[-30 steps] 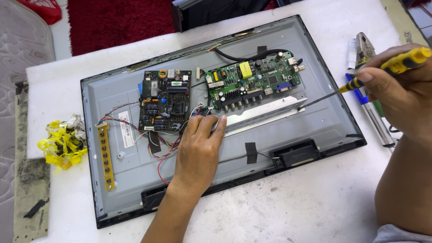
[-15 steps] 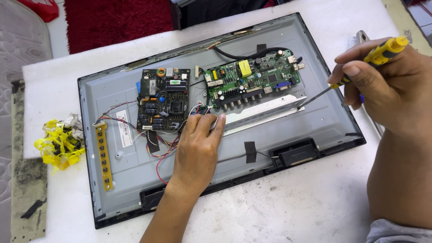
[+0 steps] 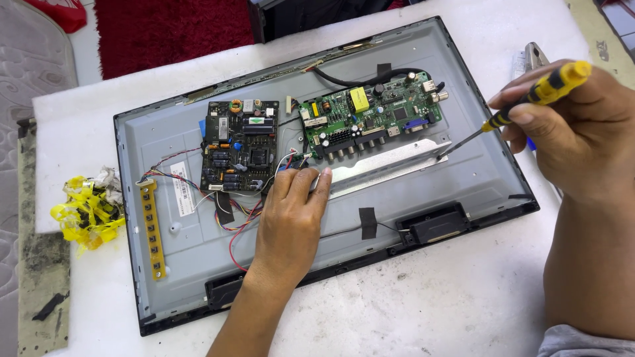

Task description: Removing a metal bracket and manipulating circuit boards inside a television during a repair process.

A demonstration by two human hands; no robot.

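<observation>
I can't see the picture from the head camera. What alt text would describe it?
A person's right hand holds a yellow-and-black screwdriver, its tip at the end of a metal bracket inside an opened flat-screen television lying face down on a white table. The left hand rests on the panel just below two circuit boards, one dark and one green.

we see bright, even daylight with no hard glare. the white desk (image 3: 410,311) reads nearly washed out toward the top right. soft, short shadows sit under the left hand (image 3: 291,218) and the right hand (image 3: 582,139). focus is crisp across the boards; only the near right forearm looks slightly soft.
</observation>
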